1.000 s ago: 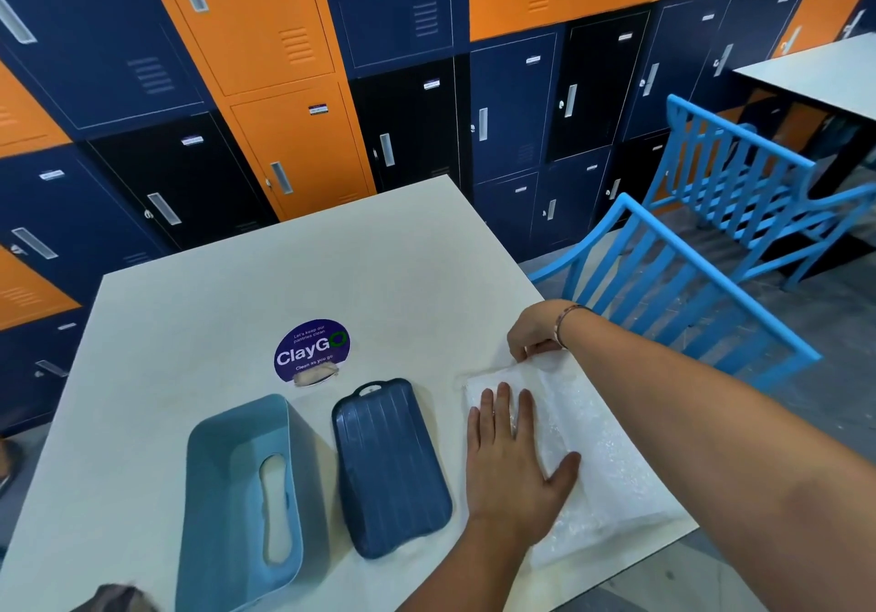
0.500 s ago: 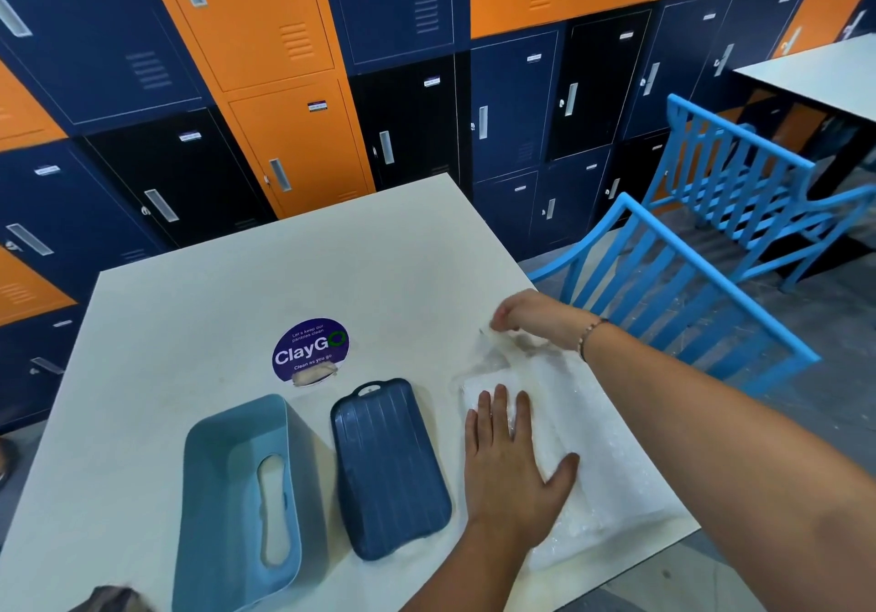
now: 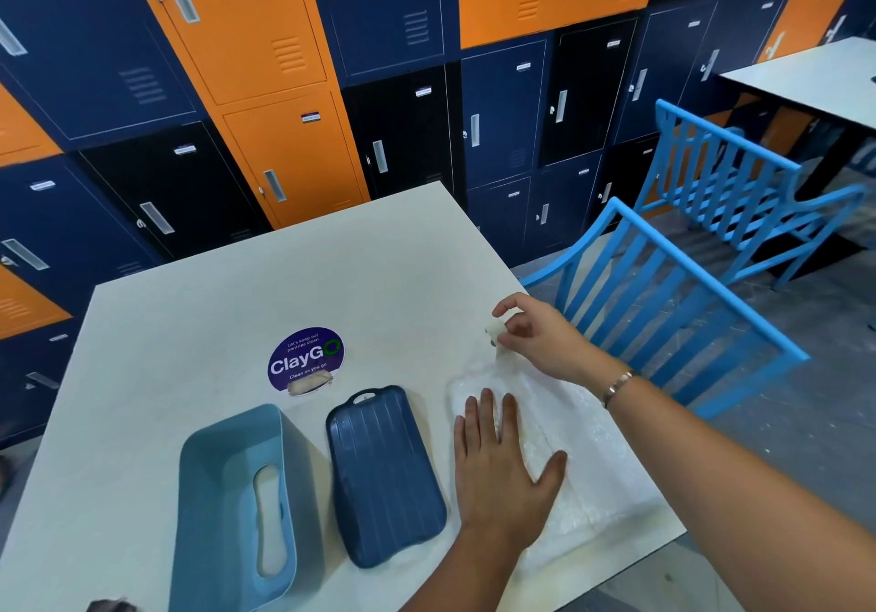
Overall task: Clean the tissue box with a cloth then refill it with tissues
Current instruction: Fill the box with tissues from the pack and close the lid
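The plastic-wrapped tissue pack (image 3: 583,460) lies at the near right corner of the desk (image 3: 284,289). The left hand (image 3: 502,474) rests flat on the pack's left part, fingers straight and thumb spread. The right hand (image 3: 535,341) is at the pack's far end, pinching a small pale strip (image 3: 495,334) of wrapping between thumb and fingers, raised just above the pack. A bracelet (image 3: 618,386) sits on that wrist. Just left of the pack lies the dark blue ribbed lid (image 3: 384,474), apart from both hands. Left of the pack beyond the lid stands the light blue tissue box (image 3: 227,493), open side up, its oval slot showing. A purple ClayGo sticker (image 3: 305,359) lies far left of the pack
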